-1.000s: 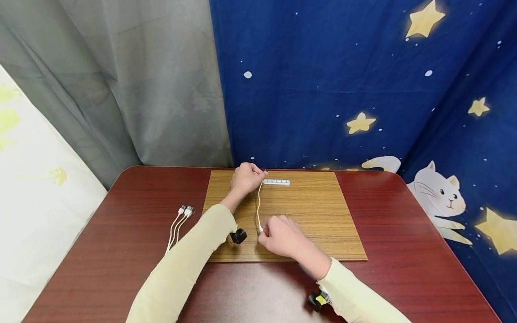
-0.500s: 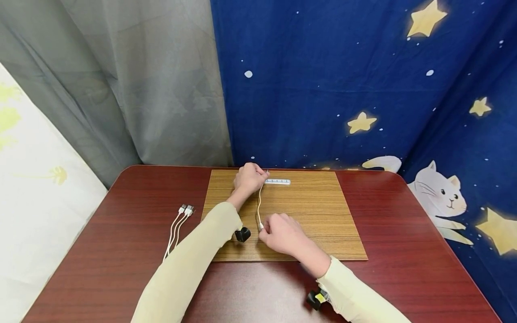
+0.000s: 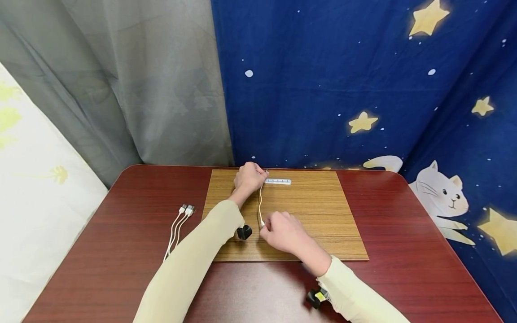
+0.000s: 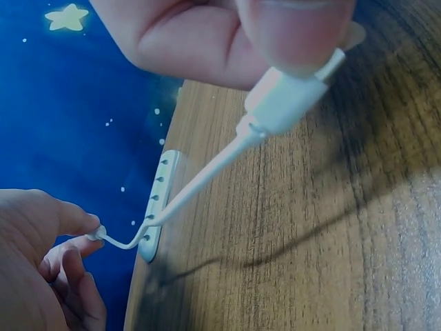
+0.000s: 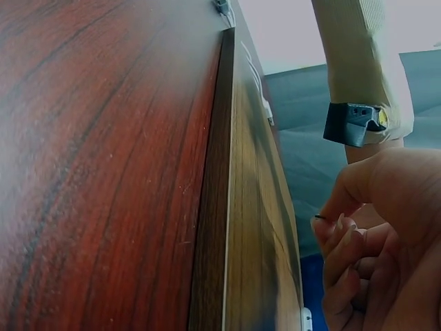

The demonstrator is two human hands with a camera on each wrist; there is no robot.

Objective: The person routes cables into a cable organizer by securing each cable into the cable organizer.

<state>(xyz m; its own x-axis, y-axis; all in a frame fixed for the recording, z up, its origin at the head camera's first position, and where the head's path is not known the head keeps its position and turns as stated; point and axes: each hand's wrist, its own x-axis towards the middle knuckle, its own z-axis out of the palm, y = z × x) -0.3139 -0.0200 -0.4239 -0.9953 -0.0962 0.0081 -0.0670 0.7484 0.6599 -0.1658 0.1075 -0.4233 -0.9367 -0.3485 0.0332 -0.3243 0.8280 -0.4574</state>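
Observation:
My left hand (image 3: 248,177) pinches one end of a thin white charging cable (image 3: 260,204) at the far edge of a wood-grain board (image 3: 311,220). My right hand (image 3: 284,233) pinches the white plug (image 4: 284,100) at the cable's near end, between thumb and fingers. Between the hands the cable stretches over the board, casting a shadow on it. A white slotted cable holder (image 3: 278,181) lies by the far edge; in the left wrist view the cable crosses it near one end. The left hand's fingertips hide most of the end they pinch.
Several more white USB cables (image 3: 176,229) lie left of the board on the red-brown table (image 3: 121,242), partly under the left sleeve (image 3: 194,260). Curtains, grey (image 3: 173,89) and blue (image 3: 303,89), hang right behind the table.
My left hand has shifted slightly right, bringing the cable over the holder's left end. My right hand has edged a little away from me, still pinching the plug.

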